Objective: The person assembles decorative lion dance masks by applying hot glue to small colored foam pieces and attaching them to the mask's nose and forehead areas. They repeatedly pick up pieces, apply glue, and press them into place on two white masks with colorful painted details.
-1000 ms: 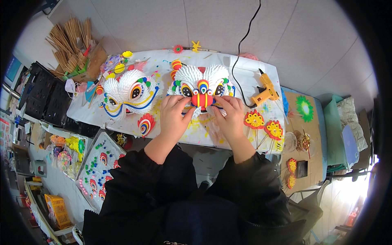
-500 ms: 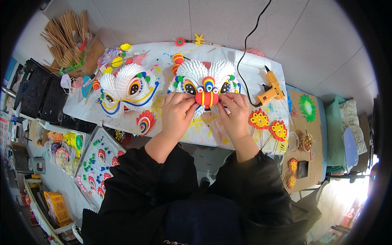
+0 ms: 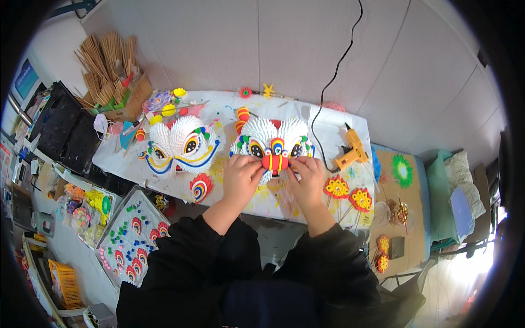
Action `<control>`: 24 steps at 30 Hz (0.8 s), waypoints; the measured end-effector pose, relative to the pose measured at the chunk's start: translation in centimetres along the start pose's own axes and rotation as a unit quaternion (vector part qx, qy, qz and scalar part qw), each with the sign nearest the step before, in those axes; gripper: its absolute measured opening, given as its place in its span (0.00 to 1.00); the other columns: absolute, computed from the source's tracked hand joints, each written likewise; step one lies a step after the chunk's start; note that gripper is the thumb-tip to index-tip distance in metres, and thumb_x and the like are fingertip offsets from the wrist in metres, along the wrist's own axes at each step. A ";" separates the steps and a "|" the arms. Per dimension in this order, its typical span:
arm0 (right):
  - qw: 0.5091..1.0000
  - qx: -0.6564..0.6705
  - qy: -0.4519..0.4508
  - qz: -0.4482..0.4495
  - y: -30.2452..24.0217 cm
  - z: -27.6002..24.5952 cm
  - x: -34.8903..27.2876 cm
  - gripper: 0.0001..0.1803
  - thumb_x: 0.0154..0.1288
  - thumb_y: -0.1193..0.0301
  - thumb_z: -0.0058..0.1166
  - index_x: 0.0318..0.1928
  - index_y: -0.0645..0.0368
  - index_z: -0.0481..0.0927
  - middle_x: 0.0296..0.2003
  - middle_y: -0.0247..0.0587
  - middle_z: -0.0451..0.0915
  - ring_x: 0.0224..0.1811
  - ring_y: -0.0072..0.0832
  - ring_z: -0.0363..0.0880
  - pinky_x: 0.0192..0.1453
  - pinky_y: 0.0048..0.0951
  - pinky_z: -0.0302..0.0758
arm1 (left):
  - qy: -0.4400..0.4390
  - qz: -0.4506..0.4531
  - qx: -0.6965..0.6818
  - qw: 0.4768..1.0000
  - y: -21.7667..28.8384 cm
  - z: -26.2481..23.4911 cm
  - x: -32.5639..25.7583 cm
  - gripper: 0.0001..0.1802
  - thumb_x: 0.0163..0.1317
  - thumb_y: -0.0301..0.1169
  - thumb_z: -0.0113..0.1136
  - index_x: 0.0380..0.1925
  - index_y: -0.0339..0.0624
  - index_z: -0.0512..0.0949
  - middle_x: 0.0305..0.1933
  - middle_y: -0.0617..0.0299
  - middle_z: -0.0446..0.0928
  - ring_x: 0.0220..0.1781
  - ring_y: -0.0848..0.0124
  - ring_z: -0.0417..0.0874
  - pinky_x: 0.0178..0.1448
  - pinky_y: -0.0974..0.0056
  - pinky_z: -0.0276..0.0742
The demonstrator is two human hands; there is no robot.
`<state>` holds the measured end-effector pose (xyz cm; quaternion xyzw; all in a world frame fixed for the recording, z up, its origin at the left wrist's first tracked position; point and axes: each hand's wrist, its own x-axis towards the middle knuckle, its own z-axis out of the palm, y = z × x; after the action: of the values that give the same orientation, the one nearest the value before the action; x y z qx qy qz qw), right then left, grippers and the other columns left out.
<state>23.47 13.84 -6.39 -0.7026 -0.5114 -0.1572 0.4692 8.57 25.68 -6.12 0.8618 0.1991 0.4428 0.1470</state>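
Observation:
A white folded-paper lion mask (image 3: pixel 270 139) with coloured eyes and a red ball nose lies on the white table (image 3: pixel 328 117) in front of me. My left hand (image 3: pixel 240 177) presses on its lower left part, fingers curled at the edge beside the nose. My right hand (image 3: pixel 306 177) grips the lower right part, thumb and fingers pinching near the red nose. A second white paper mask (image 3: pixel 183 145) with blue and yellow trim lies to the left, untouched.
A yellow glue gun (image 3: pixel 353 153) with a black cord lies right of the mask. Red-yellow paper fans on sticks (image 3: pixel 347 194) sit at the right. A box of wooden sticks (image 3: pixel 109 71) stands far left. A tray of small coloured pieces (image 3: pixel 128 240) sits lower left.
The view has shifted slightly, so the table sits lower in the picture. Both hands stay on the lower part of the mask near the red nose, fingers adjusting a little.

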 end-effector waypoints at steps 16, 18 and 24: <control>0.981 0.128 0.027 0.145 0.8 -3.2 -4.0 0.10 0.58 0.76 0.64 0.42 0.60 0.84 0.36 0.38 0.81 0.42 0.32 0.78 0.49 0.31 0.74 | 0.079 -0.074 -0.002 0.994 -0.6 -3.2 -2.2 0.18 0.52 0.27 0.69 0.45 0.40 0.82 0.44 0.56 0.78 0.48 0.56 0.76 0.53 0.55 0.71; 0.921 0.274 -0.003 0.278 0.2 -2.8 -6.9 0.08 0.63 0.75 0.62 0.42 0.63 0.83 0.35 0.34 0.81 0.39 0.24 0.78 0.47 0.25 0.74 | 0.062 -0.094 -0.023 0.993 -0.3 -3.8 -3.5 0.18 0.53 0.25 0.68 0.46 0.39 0.81 0.45 0.55 0.79 0.49 0.56 0.77 0.54 0.57 0.72; 0.809 0.385 -0.203 0.395 -5.0 -3.6 -10.3 0.06 0.70 0.72 0.57 0.36 0.63 0.79 0.31 0.29 0.80 0.37 0.15 0.75 0.45 0.20 0.72 | 0.003 -0.087 -0.062 0.994 1.0 -4.8 -5.8 0.15 0.54 0.24 0.67 0.43 0.37 0.82 0.40 0.54 0.81 0.44 0.56 0.80 0.50 0.59 0.75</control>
<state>15.66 5.18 -9.25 -0.6216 -0.2925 0.3977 0.6082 1.74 22.43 -7.08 0.8288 0.2462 0.4427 0.2376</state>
